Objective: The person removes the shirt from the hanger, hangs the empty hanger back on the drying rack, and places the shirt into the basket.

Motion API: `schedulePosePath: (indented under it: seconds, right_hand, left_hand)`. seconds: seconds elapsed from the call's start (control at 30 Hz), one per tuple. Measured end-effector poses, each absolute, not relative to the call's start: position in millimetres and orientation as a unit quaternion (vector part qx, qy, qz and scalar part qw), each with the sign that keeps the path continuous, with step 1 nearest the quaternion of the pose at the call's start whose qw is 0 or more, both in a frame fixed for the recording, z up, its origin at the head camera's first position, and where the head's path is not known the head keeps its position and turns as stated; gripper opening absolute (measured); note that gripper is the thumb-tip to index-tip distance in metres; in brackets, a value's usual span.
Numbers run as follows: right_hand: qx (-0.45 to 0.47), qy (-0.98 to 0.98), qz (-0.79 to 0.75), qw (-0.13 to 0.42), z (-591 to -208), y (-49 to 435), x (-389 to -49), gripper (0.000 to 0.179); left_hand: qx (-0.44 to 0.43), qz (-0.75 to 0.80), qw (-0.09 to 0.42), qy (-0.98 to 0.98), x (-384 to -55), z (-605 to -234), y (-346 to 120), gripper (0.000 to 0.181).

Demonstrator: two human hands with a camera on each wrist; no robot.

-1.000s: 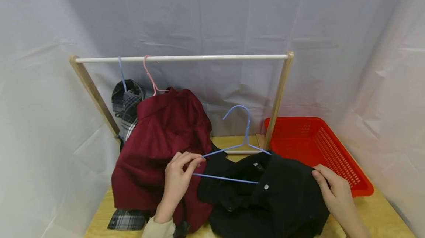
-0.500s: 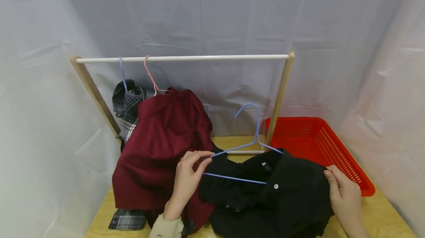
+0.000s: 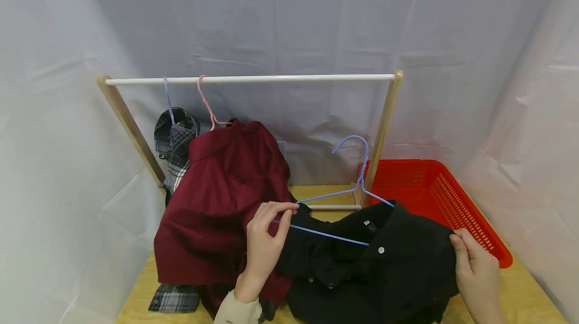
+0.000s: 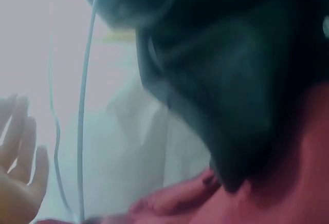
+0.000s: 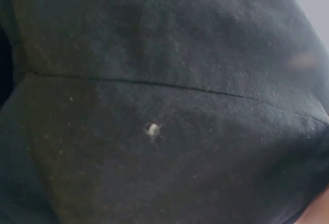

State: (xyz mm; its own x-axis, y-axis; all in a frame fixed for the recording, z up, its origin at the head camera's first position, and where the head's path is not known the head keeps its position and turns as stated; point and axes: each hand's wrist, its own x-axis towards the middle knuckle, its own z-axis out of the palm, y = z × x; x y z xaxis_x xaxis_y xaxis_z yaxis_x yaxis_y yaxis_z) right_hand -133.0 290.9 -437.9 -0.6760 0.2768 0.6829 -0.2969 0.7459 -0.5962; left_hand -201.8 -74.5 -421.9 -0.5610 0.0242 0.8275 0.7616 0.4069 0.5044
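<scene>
In the head view my left hand (image 3: 267,236) pinches the left end of a blue wire hanger (image 3: 330,194) between thumb and fingers. The hanger's right end runs inside a black shirt (image 3: 416,258), under its collar and shoulder, and its hook points up. My right hand (image 3: 477,268) grips that shirt's right shoulder between thumb and curled fingers. The left part of the shirt lies bunched below the hanger's bottom bar. Black cloth with a pale speck (image 5: 153,129) fills the right wrist view. In the left wrist view the hanger wire (image 4: 84,106) passes beside the fingers (image 4: 23,152).
Behind the hands stands a clothes rack with a white rail (image 3: 271,79) and wooden posts. A dark red shirt (image 3: 226,193) on a pink hanger and a plaid shirt (image 3: 178,145) on a blue one hang at its left. A red plastic basket (image 3: 470,208) stands right.
Both hands have moved to the right, taking the hanger and black shirt along. The hanger's hook has risen slightly and shifted right, toward the rack's right post.
</scene>
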Motion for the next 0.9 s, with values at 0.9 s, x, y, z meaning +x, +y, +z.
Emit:
schedulePosePath:
  seconds: [0.9]
  right_hand:
    - [0.11, -0.807, 0.367, 0.449, -450, 279, -128, 0.012]
  left_hand:
    - [-0.219, -0.679, 0.03, -0.7, -201, -389, 35, 0.025]
